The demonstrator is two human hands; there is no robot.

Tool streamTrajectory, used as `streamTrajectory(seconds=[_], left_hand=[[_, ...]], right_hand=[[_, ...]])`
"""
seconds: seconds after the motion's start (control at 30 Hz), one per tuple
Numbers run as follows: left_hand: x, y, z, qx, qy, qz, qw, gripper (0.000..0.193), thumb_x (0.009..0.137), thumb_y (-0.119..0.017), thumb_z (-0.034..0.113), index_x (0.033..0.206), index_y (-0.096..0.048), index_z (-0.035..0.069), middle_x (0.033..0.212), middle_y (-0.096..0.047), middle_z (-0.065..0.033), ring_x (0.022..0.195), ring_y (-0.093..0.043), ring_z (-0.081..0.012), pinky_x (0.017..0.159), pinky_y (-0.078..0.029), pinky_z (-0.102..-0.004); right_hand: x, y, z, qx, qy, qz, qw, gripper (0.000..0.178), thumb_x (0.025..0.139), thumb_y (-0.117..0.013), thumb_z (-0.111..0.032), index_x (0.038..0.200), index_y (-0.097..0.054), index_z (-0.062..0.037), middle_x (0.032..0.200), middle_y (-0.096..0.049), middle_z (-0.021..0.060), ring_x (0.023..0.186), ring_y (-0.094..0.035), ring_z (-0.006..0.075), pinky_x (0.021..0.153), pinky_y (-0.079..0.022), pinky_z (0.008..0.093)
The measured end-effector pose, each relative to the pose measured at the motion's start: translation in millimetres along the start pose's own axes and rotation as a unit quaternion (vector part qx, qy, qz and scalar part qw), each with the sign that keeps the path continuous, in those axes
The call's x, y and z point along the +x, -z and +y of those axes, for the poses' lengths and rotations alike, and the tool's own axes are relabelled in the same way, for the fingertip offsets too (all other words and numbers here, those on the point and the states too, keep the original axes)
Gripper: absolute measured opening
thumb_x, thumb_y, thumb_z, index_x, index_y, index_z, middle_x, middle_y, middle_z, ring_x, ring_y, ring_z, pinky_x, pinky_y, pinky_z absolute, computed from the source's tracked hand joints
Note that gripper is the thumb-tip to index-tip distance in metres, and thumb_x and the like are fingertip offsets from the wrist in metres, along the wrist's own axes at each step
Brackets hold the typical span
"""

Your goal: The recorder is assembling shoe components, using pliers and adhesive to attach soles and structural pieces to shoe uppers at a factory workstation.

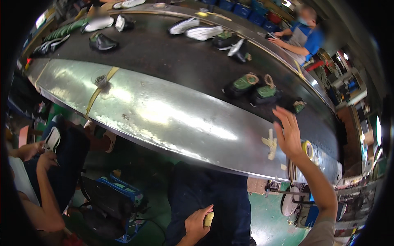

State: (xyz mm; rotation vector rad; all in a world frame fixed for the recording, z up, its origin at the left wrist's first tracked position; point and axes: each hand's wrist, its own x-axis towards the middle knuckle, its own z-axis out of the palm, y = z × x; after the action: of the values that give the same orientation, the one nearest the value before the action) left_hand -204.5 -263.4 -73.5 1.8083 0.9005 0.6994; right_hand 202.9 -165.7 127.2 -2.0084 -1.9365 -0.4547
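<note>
Right of a cup (101,82), contents unclear, right fingers (287,119) extend empty; left fingers (202,212) clasp a yellow piece (209,219).

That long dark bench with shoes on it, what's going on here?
The camera wearer's left hand holds a small pale-yellow object above their lap. Their open right hand hangs over the shiny metal ledge, near black-and-green shoes on the long dark bench. At left, a seated person handles a black-and-white shoe; across the bench is someone in blue and grey.
</note>
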Motion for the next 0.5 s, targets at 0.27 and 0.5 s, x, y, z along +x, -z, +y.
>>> streamTrajectory(seconds=[0.27, 0.5], left_hand=[[38.5, 20.6, 7.9, -0.038, 0.129, 0.072, 0.988, 0.043, 0.093, -0.072, 0.004, 0.135, -0.074, 0.013, 0.115, -0.079, -0.0167, 0.103, -0.077, -0.0363, 0.090, -0.061, -0.0432], [54.5, 29.5, 10.3, 0.024, 0.141, 0.085, 0.986, 0.048, 0.085, -0.070, -0.001, 0.132, -0.075, 0.007, 0.108, -0.078, -0.0169, 0.093, -0.077, -0.0373, 0.082, -0.061, -0.0430]], right_hand=[[272.8, -182.5, 101.2, -0.067, 0.118, -0.024, 0.990, 0.025, 0.108, -0.060, -0.015, 0.127, -0.074, -0.0073, 0.124, -0.076, 0.0085, 0.121, -0.067, 0.0360, 0.109, -0.050, 0.0500], [359.0, -224.2, 103.1, -0.363, -0.059, -0.360, 0.857, 0.044, 0.105, -0.067, -0.039, 0.139, -0.070, -0.0116, 0.141, -0.069, 0.0154, 0.123, -0.069, 0.0347, 0.113, -0.045, 0.0534]])
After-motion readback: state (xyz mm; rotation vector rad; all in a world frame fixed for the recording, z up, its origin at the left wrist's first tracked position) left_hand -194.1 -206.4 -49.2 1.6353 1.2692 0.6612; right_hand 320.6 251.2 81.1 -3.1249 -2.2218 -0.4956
